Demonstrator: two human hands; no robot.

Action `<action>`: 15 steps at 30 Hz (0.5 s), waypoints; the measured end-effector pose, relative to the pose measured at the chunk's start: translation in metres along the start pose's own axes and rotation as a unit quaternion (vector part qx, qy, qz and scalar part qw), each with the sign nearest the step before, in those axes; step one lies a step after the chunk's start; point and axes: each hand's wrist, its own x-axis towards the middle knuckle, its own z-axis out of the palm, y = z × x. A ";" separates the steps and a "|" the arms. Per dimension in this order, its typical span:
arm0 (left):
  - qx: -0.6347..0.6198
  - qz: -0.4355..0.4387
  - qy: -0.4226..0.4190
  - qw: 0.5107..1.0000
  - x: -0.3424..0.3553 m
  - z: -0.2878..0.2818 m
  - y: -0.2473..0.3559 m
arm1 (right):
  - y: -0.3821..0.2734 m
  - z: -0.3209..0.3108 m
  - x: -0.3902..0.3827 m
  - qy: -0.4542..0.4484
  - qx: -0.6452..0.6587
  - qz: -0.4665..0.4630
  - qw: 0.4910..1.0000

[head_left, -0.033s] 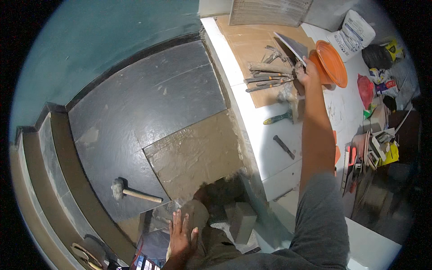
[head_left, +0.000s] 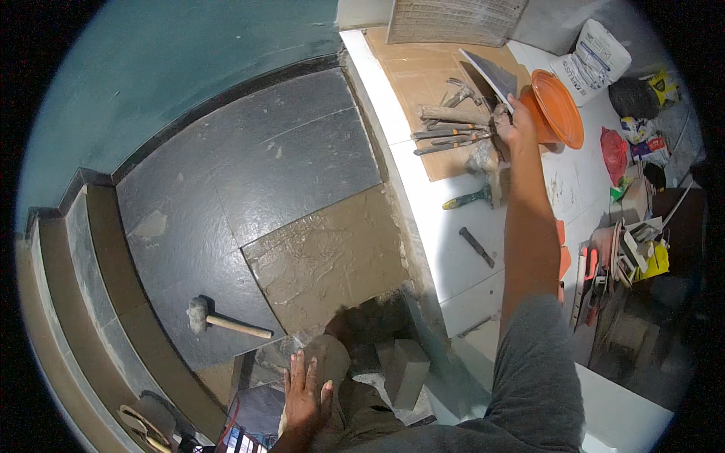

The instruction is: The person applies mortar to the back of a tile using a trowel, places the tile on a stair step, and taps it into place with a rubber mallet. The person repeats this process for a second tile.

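Note:
My right hand (head_left: 516,124) reaches far forward over the white ledge, its fingers closed at the near end of a flat dark grey tile (head_left: 496,75) with a pale edge. Part of the grip is hidden by the hand itself. Just right of it stands an orange plastic tub (head_left: 555,109). Left of the hand lie a wooden-handled tool (head_left: 457,114), several thin chisels (head_left: 449,140) and a hammer (head_left: 461,92). My left hand (head_left: 306,389) rests flat on my knee, fingers stretched out, holding nothing.
Wet mortar (head_left: 332,253) fills a gap beside dark floor tiles (head_left: 287,151), where a mallet (head_left: 226,320) lies. A brush (head_left: 467,199) and a cold chisel (head_left: 476,247) sit on the ledge (head_left: 453,264). Steps (head_left: 98,279) rise at left; a grey block (head_left: 406,370) stands near my legs.

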 end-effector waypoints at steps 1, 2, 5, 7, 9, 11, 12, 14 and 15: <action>0.005 0.001 -0.004 1.000 -0.003 0.001 0.001 | 0.007 0.007 -0.018 -0.036 -0.014 -0.016 0.999; 0.011 0.003 -0.008 1.000 -0.004 0.003 0.002 | 0.012 0.014 -0.039 -0.083 -0.005 -0.014 0.996; 0.002 0.018 0.012 1.000 -0.010 0.011 0.004 | 0.051 0.037 -0.115 -0.134 0.045 -0.021 0.990; -0.039 0.038 0.039 0.998 -0.011 0.012 0.004 | 0.086 0.031 -0.189 -0.177 0.038 -0.035 0.983; -0.106 0.040 0.055 0.992 -0.009 0.007 0.005 | 0.126 0.018 -0.267 -0.180 0.045 0.009 0.983; -0.259 0.045 0.066 0.963 -0.002 -0.001 0.009 | 0.167 -0.002 -0.344 -0.179 0.095 0.088 0.975; -0.279 0.055 0.078 0.955 0.006 -0.004 0.011 | 0.185 -0.016 -0.383 -0.178 0.097 0.105 0.974; -0.384 0.104 0.107 0.911 0.016 -0.008 0.018 | 0.213 -0.043 -0.447 -0.282 0.108 0.145 0.942; -0.466 0.156 0.130 0.861 0.018 -0.008 0.022 | 0.225 -0.056 -0.477 -0.340 0.112 0.151 0.922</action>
